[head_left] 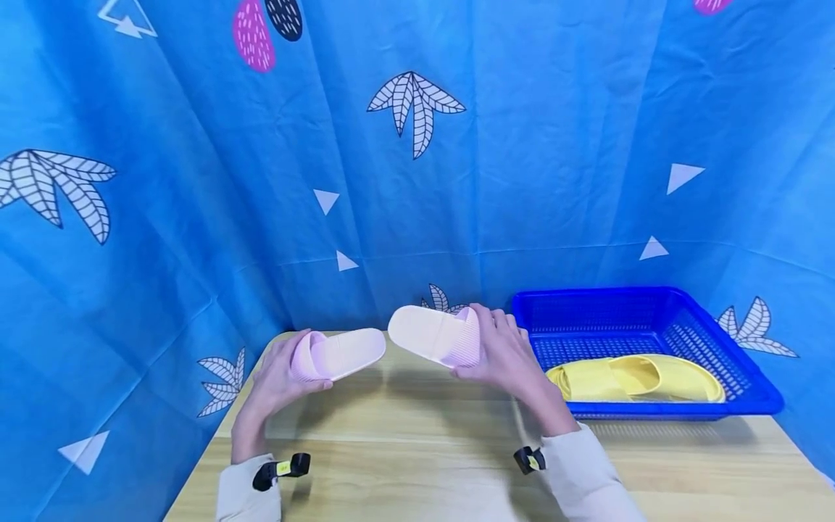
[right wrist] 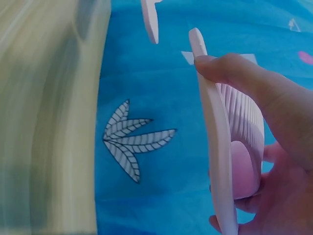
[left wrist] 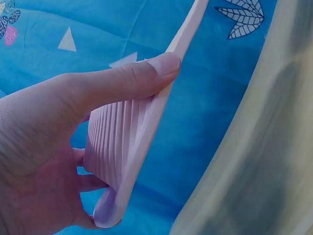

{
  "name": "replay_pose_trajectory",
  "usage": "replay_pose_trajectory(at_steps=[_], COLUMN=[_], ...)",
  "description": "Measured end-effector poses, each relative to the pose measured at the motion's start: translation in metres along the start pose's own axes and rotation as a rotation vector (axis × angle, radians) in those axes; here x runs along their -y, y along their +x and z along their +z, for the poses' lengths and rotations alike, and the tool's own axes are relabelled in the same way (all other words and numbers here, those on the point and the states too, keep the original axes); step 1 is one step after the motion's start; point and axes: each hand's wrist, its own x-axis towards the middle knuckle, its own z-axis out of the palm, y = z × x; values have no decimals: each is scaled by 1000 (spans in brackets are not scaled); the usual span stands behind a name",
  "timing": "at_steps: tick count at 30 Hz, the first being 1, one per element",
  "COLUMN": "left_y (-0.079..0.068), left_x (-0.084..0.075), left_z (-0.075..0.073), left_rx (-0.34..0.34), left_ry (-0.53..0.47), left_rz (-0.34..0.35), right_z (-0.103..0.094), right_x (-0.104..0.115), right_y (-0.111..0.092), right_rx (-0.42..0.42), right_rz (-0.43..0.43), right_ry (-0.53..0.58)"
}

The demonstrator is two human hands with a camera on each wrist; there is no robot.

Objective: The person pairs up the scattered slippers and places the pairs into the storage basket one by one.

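My left hand (head_left: 279,377) grips a pale pink slipper (head_left: 352,351) around its ribbed strap, above the left part of the table. In the left wrist view the thumb presses the sole's edge while the other fingers reach behind the strap. A matching slipper (head_left: 424,332) is gripped by my right hand (head_left: 507,354), also at the strap, with the thumb on the sole edge in the right wrist view. The two slippers' heel ends point toward each other, a small gap apart. Both are held up off the tabletop, with shadows below.
A blue plastic basket (head_left: 750,370) stands on the right of the wooden table (head_left: 404,464). Inside it lie yellow slippers (head_left: 587,378) near the front wall. A blue patterned curtain (head_left: 522,181) hangs close behind and on both sides.
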Motion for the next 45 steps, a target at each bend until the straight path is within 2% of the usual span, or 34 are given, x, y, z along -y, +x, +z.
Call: replay_pose_trajectory(at_steps=[8,19,24,29,38,45], left_y=[1,-1,6,13,12,14], left_x=[-20,-53,-69,-84,-104,-118], left_z=[2,3,2,4,14,19], left_rx=[-36,-78,-93,-99,-92,-133], left_ry=[15,7,10,-4,-61,-73], left_rz=[50,90,135,160,176,209], right_z=[-23,-51,-63,-76,-95,-113], right_x=[-4,-22,-30,-39,-58,-77], right_y=[-15,-36,-44,-53,-71,-76], right_rx=[-45,-104,-145,-180,-205,-227], right_rz=[-44,-77,-101,-103,-84,-101], right_ry=[-14,-63,-58,-68,-95,-102])
